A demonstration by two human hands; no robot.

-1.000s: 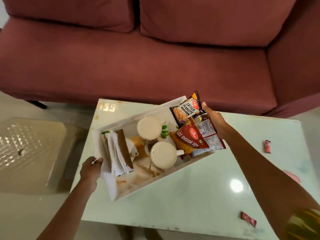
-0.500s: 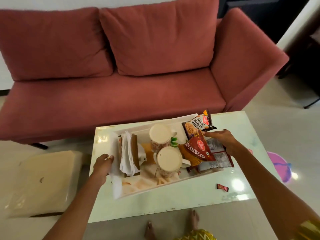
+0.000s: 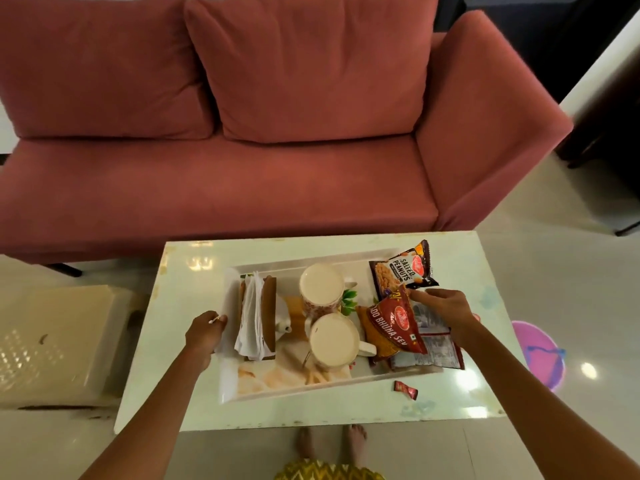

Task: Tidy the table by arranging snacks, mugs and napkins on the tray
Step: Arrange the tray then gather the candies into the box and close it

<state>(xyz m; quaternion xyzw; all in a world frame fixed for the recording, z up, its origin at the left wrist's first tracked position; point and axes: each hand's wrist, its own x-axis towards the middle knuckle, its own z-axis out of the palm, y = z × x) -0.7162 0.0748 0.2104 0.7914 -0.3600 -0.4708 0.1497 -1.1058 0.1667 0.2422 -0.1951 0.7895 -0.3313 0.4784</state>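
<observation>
- A person stands at the near edge of a pale table (image 3: 460,271), facing a red sofa (image 3: 242,174).
- A white tray (image 3: 294,389) sits on the table and looks almost fully loaded.
- At its left end is a napkin holder (image 3: 257,317); in the middle, two full mugs (image 3: 334,339); at the right, a salted peanuts packet (image 3: 401,270), a red bhujia sev packet (image 3: 393,327) and a flat packet (image 3: 433,351) beneath.
- The left hand (image 3: 204,332) is closed on the tray's left rim.
- The right hand (image 3: 441,306) pinches the top edge of the bhujia sev packet.
- One small red sweet wrapper (image 3: 405,389) lies on the table, just near of the tray, apparently left to clear.
- Compared with a second ago, the tray has turned from skewed to nearly square with the table, and the view has pulled back to show more sofa.
</observation>
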